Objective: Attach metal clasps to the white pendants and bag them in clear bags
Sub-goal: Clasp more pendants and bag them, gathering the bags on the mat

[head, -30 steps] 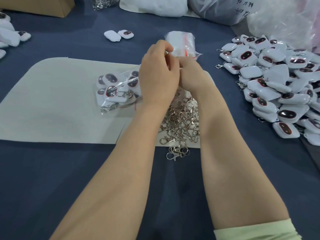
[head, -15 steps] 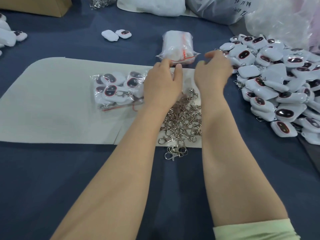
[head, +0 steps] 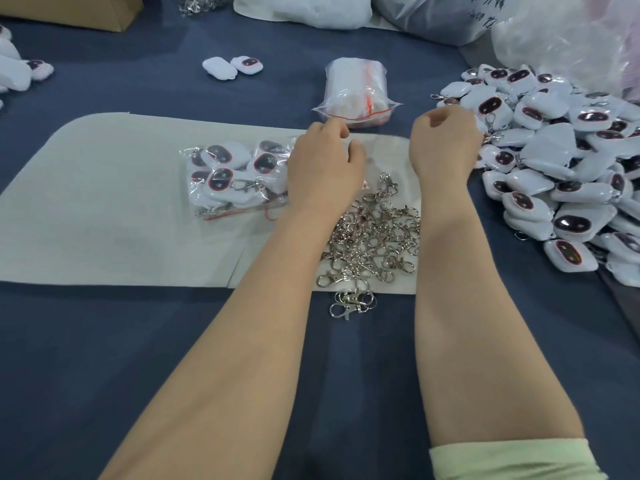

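Our left hand (head: 325,168) hangs loosely curled and empty over the mat (head: 104,202). Our right hand (head: 445,143) curls into the pendant pile (head: 571,174) at the table (head: 104,341)'s right edge, and we can't tell if we've got one yet. They look light and slick, so we'd pinch the body. Half a second back that hand was spread, short of the pile.

Single head-worn wide-angle view, facing forward and down along both forearms. Left hand (head: 323,168) and right hand (head: 443,147) are close, mid-frame. Blue tablecloth (head: 104,358) fills the bottom, pendant heap (head: 561,174) the right edge, plastic bags (head: 433,15) the top.
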